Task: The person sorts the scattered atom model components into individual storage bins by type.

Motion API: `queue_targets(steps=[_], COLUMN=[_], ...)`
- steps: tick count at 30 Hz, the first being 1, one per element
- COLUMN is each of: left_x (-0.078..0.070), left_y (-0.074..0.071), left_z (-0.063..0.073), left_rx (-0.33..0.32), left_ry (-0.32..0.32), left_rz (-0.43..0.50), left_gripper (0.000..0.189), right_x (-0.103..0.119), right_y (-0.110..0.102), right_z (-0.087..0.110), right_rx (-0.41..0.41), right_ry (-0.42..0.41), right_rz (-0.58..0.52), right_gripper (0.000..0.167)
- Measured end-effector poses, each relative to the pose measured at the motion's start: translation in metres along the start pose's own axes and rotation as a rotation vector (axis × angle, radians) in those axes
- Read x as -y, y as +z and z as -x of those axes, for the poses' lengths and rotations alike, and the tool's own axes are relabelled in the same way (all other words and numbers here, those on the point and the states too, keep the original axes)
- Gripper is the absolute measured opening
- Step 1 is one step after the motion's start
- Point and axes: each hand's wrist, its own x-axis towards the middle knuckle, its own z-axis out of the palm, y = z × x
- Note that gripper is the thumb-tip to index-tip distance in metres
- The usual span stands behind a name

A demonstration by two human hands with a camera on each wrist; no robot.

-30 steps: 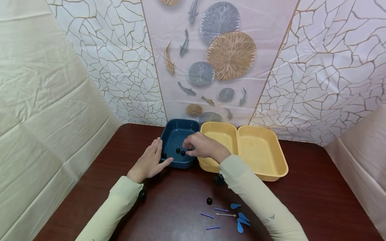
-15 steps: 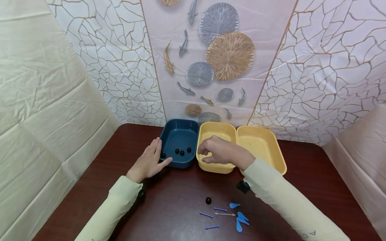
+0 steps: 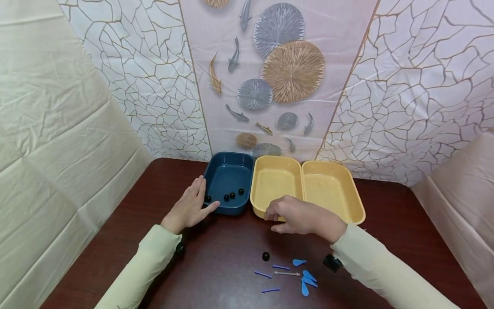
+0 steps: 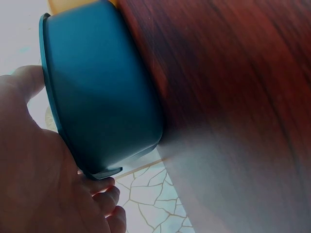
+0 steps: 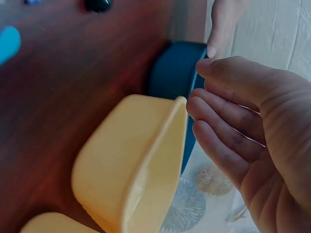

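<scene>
The desk (image 3: 216, 262) is dark red-brown, its far corners rounded. Past its far edge hangs a white curtain (image 3: 135, 56) with crack lines and a pink panel (image 3: 335, 25) of fish (image 3: 233, 55) and discs (image 3: 294, 72). Creased cream cloth (image 3: 58, 111) borders the left edge, pale cloth (image 3: 459, 189) the right.

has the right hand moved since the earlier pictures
Yes: in the head view, the right hand has moved rightward and toward the person, away from the blue tray, which has stayed put.

There are three bins (image 3: 230, 176), five black balls (image 3: 266, 256), four rods (image 3: 287, 273) and four paddles (image 3: 299, 262).
</scene>
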Motion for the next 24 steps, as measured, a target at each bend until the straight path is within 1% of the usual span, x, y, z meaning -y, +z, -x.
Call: queue_targets(steps=[6, 10, 14, 18, 24], left_x=[0.000, 0.000, 0.001, 0.001, 0.001], left_y=[0.000, -0.001, -0.001, 0.001, 0.000], left_z=[0.000, 0.000, 0.000, -0.001, 0.000], left_rx=[0.000, -0.002, -0.001, -0.003, -0.006], left_ry=[-0.001, -0.001, 0.004, 0.009, 0.005], left_rz=[0.004, 0.005, 0.009, 0.019, 0.015], left_gripper=[0.099, 0.099, 0.099, 0.099, 0.099], right_x=[0.005, 0.007, 0.006, 0.004, 0.002], right_y=[0.018, 0.033, 0.047, 0.060, 0.071], right_z=[0.013, 0.017, 0.018, 0.017, 0.012], right_rx=[0.033, 0.053, 0.042, 0.037, 0.060], right_ry=[-0.018, -0.053, -0.081, -0.083, -0.065], right_rz=[-0.060, -0.078, -0.095, -0.112, -0.116], right_gripper=[0.023, 0.022, 0.020, 0.018, 0.020])
